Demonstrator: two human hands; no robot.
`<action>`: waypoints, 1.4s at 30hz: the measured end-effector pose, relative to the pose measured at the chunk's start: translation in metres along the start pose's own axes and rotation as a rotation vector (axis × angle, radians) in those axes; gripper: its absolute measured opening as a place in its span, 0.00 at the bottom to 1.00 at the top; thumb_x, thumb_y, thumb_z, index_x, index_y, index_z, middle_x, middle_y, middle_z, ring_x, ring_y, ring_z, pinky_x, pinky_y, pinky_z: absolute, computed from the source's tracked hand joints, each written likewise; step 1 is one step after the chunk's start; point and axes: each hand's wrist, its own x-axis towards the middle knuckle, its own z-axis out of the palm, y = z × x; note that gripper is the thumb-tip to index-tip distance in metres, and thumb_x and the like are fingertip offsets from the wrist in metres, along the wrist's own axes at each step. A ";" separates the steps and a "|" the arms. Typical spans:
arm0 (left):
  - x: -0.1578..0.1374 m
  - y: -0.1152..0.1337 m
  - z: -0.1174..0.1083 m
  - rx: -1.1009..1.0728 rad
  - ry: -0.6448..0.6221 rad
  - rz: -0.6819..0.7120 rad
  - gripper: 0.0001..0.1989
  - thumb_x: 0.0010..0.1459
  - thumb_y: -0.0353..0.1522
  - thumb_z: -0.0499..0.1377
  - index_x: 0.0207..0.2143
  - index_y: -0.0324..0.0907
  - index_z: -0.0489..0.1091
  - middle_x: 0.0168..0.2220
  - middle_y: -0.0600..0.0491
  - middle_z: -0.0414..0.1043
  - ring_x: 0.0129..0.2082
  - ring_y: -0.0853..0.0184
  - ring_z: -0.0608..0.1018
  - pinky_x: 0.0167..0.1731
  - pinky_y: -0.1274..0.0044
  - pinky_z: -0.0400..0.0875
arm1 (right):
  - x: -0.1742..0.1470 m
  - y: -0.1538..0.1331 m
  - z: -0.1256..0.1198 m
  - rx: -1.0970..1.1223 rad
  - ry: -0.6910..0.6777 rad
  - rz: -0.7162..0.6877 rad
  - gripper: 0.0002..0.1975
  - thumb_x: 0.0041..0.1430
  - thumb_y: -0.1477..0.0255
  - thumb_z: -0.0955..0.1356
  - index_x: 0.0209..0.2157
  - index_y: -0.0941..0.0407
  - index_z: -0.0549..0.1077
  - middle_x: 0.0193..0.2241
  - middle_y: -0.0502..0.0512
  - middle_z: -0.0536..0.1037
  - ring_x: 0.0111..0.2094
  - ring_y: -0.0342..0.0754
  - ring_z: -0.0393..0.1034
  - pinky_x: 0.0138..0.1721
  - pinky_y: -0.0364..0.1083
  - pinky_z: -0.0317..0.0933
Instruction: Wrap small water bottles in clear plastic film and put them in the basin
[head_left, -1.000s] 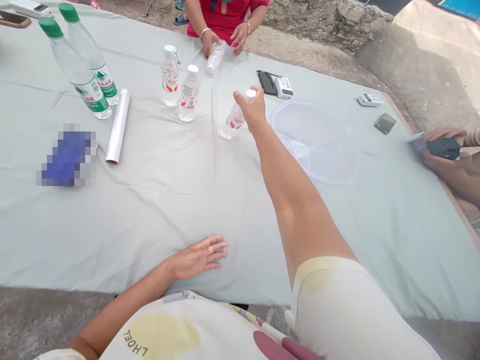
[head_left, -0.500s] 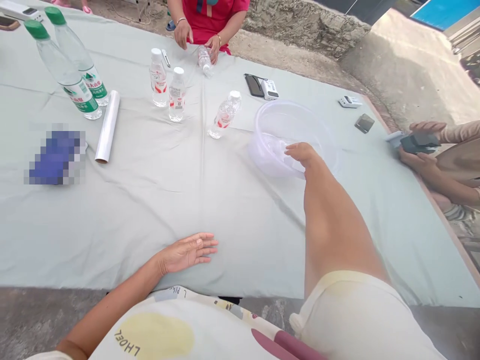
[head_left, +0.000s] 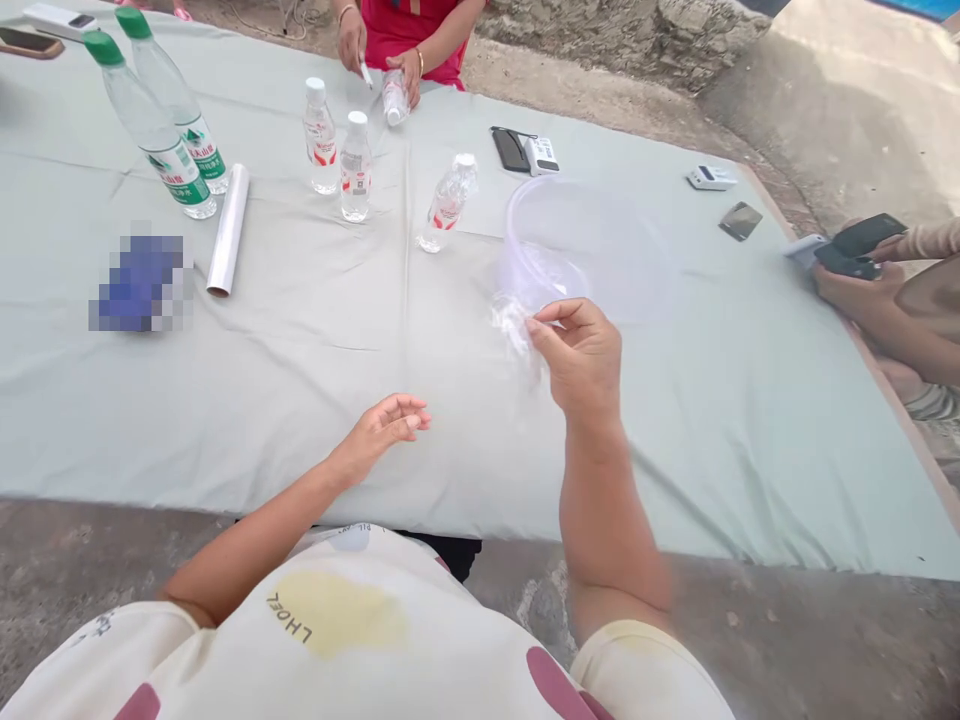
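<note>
My right hand (head_left: 581, 355) pinches a crumpled piece of clear plastic film (head_left: 516, 325), which hangs from its fingertips in front of a translucent basin (head_left: 514, 235). More clear plastic seems to lie inside the basin, though its shape is hard to make out. Over the near part of the table, my left hand (head_left: 382, 430) is open and holds nothing, fingers slightly curled. Beyond it, a small water bottle (head_left: 446, 205) leans to one side, with plastic wrapped about its upper part.
Two small bottles (head_left: 321, 140) and two green-capped bottles (head_left: 180, 170) stand to the left, near a film roll (head_left: 229, 230) and a blurred-out blue object (head_left: 142, 285). Across the table a person's hands (head_left: 409, 75) hold a bottle. At right another person's hands (head_left: 862, 270) hold a dark object.
My right hand has drawn back from the basin with plastic film in its fingers. My left hand has risen slightly from the table area, its fingers curling. The person opposite has picked up a slim tool.
</note>
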 end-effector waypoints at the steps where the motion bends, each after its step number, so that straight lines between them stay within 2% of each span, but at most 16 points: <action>1: 0.002 0.007 0.005 0.015 0.038 0.053 0.21 0.56 0.47 0.64 0.47 0.44 0.70 0.48 0.47 0.74 0.51 0.59 0.75 0.51 0.68 0.66 | -0.021 0.001 0.014 0.014 -0.022 0.003 0.08 0.49 0.68 0.73 0.29 0.52 0.70 0.29 0.48 0.70 0.29 0.43 0.66 0.34 0.46 0.65; 4: 0.008 0.017 0.012 0.012 0.109 0.122 0.21 0.54 0.46 0.65 0.44 0.44 0.69 0.44 0.51 0.74 0.48 0.64 0.75 0.46 0.73 0.67 | -0.072 0.012 0.050 0.132 -0.119 0.069 0.06 0.51 0.70 0.72 0.32 0.51 0.72 0.32 0.49 0.72 0.34 0.44 0.68 0.37 0.46 0.65; 6: 0.009 0.016 0.009 -0.043 0.139 0.077 0.18 0.52 0.45 0.66 0.38 0.42 0.69 0.40 0.53 0.74 0.42 0.67 0.76 0.42 0.75 0.68 | -0.094 0.023 0.064 0.215 -0.176 0.159 0.06 0.53 0.70 0.72 0.34 0.50 0.73 0.33 0.49 0.73 0.34 0.45 0.68 0.37 0.46 0.65; 8: 0.005 0.012 0.002 -0.075 0.136 -0.007 0.17 0.51 0.43 0.67 0.32 0.41 0.68 0.34 0.55 0.74 0.34 0.71 0.76 0.37 0.77 0.68 | -0.107 0.032 0.067 0.257 -0.165 0.247 0.06 0.53 0.69 0.72 0.34 0.50 0.74 0.32 0.49 0.73 0.32 0.44 0.68 0.35 0.46 0.65; 11: -0.005 0.007 -0.009 -0.002 0.086 -0.133 0.15 0.49 0.41 0.68 0.32 0.40 0.70 0.28 0.57 0.73 0.22 0.75 0.70 0.28 0.79 0.65 | -0.108 0.041 0.056 0.261 -0.065 0.306 0.06 0.51 0.69 0.72 0.32 0.52 0.74 0.30 0.47 0.73 0.28 0.42 0.67 0.33 0.46 0.65; 15: -0.016 0.003 -0.021 0.057 0.080 -0.227 0.14 0.49 0.40 0.68 0.32 0.40 0.71 0.26 0.56 0.73 0.19 0.76 0.69 0.22 0.80 0.62 | -0.092 0.048 0.033 0.300 0.087 0.314 0.07 0.48 0.70 0.73 0.31 0.53 0.72 0.31 0.46 0.73 0.24 0.38 0.65 0.28 0.43 0.63; 19: -0.020 0.007 -0.029 -0.085 0.240 -0.209 0.17 0.49 0.40 0.69 0.35 0.42 0.68 0.29 0.56 0.76 0.17 0.75 0.72 0.18 0.82 0.61 | -0.081 0.058 0.025 0.435 0.390 0.354 0.13 0.46 0.67 0.74 0.33 0.52 0.70 0.35 0.47 0.74 0.32 0.40 0.73 0.34 0.41 0.67; 21: -0.021 0.010 -0.030 -0.189 0.328 -0.173 0.17 0.50 0.40 0.69 0.37 0.43 0.67 0.31 0.55 0.77 0.20 0.74 0.75 0.19 0.82 0.64 | -0.085 0.062 0.032 0.481 0.453 0.426 0.15 0.46 0.64 0.74 0.35 0.51 0.69 0.36 0.48 0.75 0.35 0.41 0.75 0.35 0.41 0.68; 23: -0.021 0.012 -0.028 -0.259 0.350 -0.163 0.16 0.52 0.39 0.68 0.38 0.43 0.68 0.35 0.52 0.78 0.25 0.72 0.78 0.21 0.82 0.68 | -0.096 0.062 0.046 0.499 0.301 0.539 0.17 0.48 0.58 0.74 0.37 0.51 0.71 0.37 0.50 0.76 0.36 0.43 0.75 0.34 0.42 0.68; 26: -0.017 0.008 -0.021 -0.272 0.295 -0.188 0.15 0.54 0.39 0.67 0.40 0.42 0.70 0.38 0.50 0.79 0.31 0.68 0.81 0.23 0.81 0.71 | -0.118 0.055 0.077 0.530 -0.174 0.669 0.23 0.51 0.48 0.71 0.40 0.52 0.76 0.41 0.55 0.79 0.40 0.47 0.75 0.37 0.44 0.69; 28: -0.015 0.002 -0.017 -0.231 0.247 -0.191 0.15 0.55 0.40 0.67 0.41 0.41 0.72 0.37 0.50 0.78 0.32 0.66 0.80 0.24 0.79 0.72 | -0.129 0.050 0.097 0.558 -0.357 0.681 0.25 0.51 0.47 0.71 0.40 0.53 0.77 0.40 0.55 0.80 0.38 0.47 0.74 0.37 0.45 0.68; 31: -0.013 -0.004 -0.018 -0.086 0.263 -0.132 0.19 0.57 0.46 0.62 0.41 0.39 0.74 0.39 0.48 0.77 0.37 0.62 0.79 0.27 0.76 0.73 | -0.135 0.047 0.112 0.548 -0.306 0.616 0.20 0.51 0.52 0.72 0.37 0.53 0.79 0.36 0.52 0.80 0.37 0.46 0.72 0.39 0.45 0.66; 33: -0.013 -0.002 -0.020 0.081 0.370 -0.038 0.21 0.59 0.49 0.59 0.41 0.40 0.75 0.44 0.47 0.76 0.42 0.61 0.77 0.30 0.76 0.72 | -0.134 0.046 0.114 0.498 -0.241 0.577 0.16 0.52 0.55 0.72 0.35 0.53 0.79 0.36 0.52 0.80 0.40 0.46 0.72 0.43 0.45 0.64; 35: -0.012 0.002 -0.022 0.222 0.456 0.060 0.19 0.58 0.48 0.60 0.41 0.42 0.75 0.46 0.49 0.75 0.45 0.62 0.76 0.34 0.77 0.71 | -0.132 0.045 0.114 0.442 -0.254 0.564 0.15 0.54 0.56 0.72 0.34 0.53 0.79 0.36 0.52 0.80 0.41 0.46 0.72 0.44 0.44 0.63; 39: -0.004 0.010 -0.021 0.222 0.410 0.129 0.12 0.55 0.41 0.63 0.33 0.41 0.74 0.33 0.53 0.74 0.35 0.68 0.76 0.37 0.77 0.70 | -0.131 0.044 0.118 0.397 -0.377 0.545 0.16 0.55 0.55 0.70 0.34 0.53 0.77 0.33 0.51 0.79 0.33 0.46 0.72 0.37 0.45 0.63; 42: 0.002 0.014 -0.025 0.143 0.479 0.152 0.12 0.56 0.40 0.62 0.28 0.40 0.70 0.29 0.55 0.72 0.32 0.70 0.76 0.35 0.77 0.71 | -0.130 0.047 0.118 0.391 -0.335 0.572 0.16 0.53 0.55 0.71 0.33 0.53 0.76 0.30 0.50 0.78 0.30 0.45 0.70 0.34 0.45 0.64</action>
